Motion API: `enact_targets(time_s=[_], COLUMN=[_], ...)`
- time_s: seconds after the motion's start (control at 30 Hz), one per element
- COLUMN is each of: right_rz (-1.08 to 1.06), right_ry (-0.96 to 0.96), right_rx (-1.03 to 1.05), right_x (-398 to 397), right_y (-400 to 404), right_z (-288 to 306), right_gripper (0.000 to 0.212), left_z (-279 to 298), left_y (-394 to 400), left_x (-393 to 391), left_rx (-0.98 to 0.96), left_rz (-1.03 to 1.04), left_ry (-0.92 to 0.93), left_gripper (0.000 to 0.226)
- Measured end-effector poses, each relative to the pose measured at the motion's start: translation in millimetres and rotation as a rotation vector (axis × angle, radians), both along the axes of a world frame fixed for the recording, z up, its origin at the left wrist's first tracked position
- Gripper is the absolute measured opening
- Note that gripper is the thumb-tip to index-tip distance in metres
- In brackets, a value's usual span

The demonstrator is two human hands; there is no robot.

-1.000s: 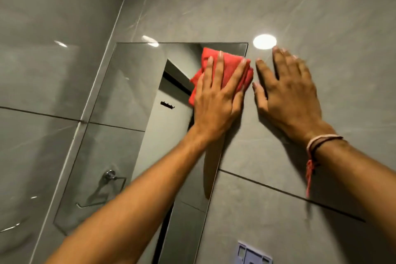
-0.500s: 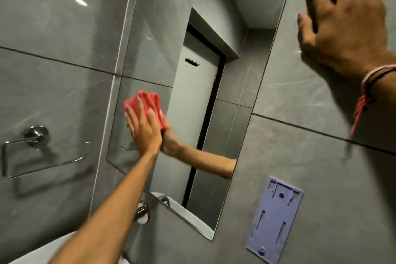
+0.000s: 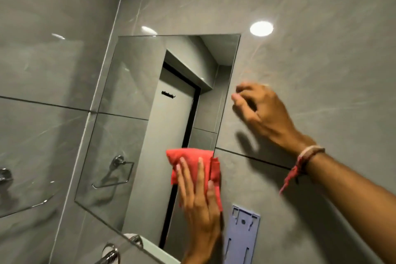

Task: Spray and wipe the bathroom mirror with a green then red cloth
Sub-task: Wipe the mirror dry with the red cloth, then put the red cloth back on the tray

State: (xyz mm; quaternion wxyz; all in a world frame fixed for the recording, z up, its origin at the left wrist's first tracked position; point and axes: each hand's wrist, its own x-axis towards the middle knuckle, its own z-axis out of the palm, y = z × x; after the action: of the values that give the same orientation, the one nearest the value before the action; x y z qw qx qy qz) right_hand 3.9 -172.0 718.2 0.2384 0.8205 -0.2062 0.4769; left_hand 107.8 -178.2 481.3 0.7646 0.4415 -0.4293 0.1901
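Observation:
A rectangular frameless mirror (image 3: 132,96) hangs on the grey tiled wall. My left hand (image 3: 199,210) presses a folded red cloth (image 3: 194,164) flat against the mirror's right edge, low on the glass, with part of the cloth lapping onto the tile. My right hand (image 3: 260,111) hovers at the wall just right of the mirror, fingers loosely curled and blurred, holding nothing. A braided thread band sits on that wrist. No green cloth or spray bottle is in view.
A pale purple plastic wall bracket (image 3: 241,233) is fixed right of the mirror's lower corner. A chrome towel ring (image 3: 5,176) sits on the left wall. A chrome fitting (image 3: 110,252) and the rim of a white basin (image 3: 154,249) lie below the mirror.
My left hand swept the red cloth from the mirror's left side across to its lower right edge. My right hand lifted off the wall, dropped lower and curled its fingers.

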Motion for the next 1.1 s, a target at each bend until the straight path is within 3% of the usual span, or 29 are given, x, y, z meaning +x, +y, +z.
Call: enact_targets(time_s=[0.1,0.2,0.27,0.33,0.4,0.47,0.57,0.7,0.8,0.93,1.1], right_rz=[0.077,0.158,0.303,0.455,0.549,0.613,0.61,0.417,0.083,-0.249,-0.575], right_ry=[-0.077,-0.179,-0.313,-0.464,-0.613,-0.787,-1.056,-1.312,-1.326,-1.321,-1.293], right_rx=[0.288,0.541,0.661,0.745,0.843,0.945,1.073,1.234,1.377,1.712,1.937], right_x=[-19.6,-57.2,-91.0,-127.6,-159.1,-183.7,-217.7,-246.5,-273.3,-299.2,-305.7], right_y=[24.5,42.8,56.4,71.9,84.7,97.0,115.5,128.4,147.0,173.9,164.5], right_z=[-41.3,-76.8,-104.4,-136.9,-175.8,-221.4,-306.2,-413.0,-497.8,-603.2,-702.7], right_gripper=[0.054,0.045,0.037,0.034,0.029,0.023,0.014,0.015,0.013,0.011,0.018], left_z=[41.4,61.5,58.0,45.3,26.7,-0.6,-65.1,-166.3,-246.0,-340.5,-427.6], left_y=[9.6,17.6,27.9,41.6,57.6,74.2,93.9,100.4,108.4,123.0,129.6], left_x=[-9.6,-29.3,-53.1,-73.9,-87.4,-102.1,-139.0,-177.4,-204.5,-228.5,-251.4], left_rx=[-0.022,-0.112,-0.115,-0.053,0.064,0.218,0.538,0.875,1.068,1.265,1.585], left_rz=[-0.056,-0.068,-0.115,-0.204,-0.353,-0.596,-1.098,-1.329,-1.212,-0.993,-0.781], left_ry=[-0.242,-0.538,-0.69,-0.757,-0.768,-0.69,-0.257,0.344,0.595,0.474,0.013], left_gripper=[0.054,0.059,0.067,0.09,0.108,0.111,0.092,0.069,0.058,0.055,0.03])
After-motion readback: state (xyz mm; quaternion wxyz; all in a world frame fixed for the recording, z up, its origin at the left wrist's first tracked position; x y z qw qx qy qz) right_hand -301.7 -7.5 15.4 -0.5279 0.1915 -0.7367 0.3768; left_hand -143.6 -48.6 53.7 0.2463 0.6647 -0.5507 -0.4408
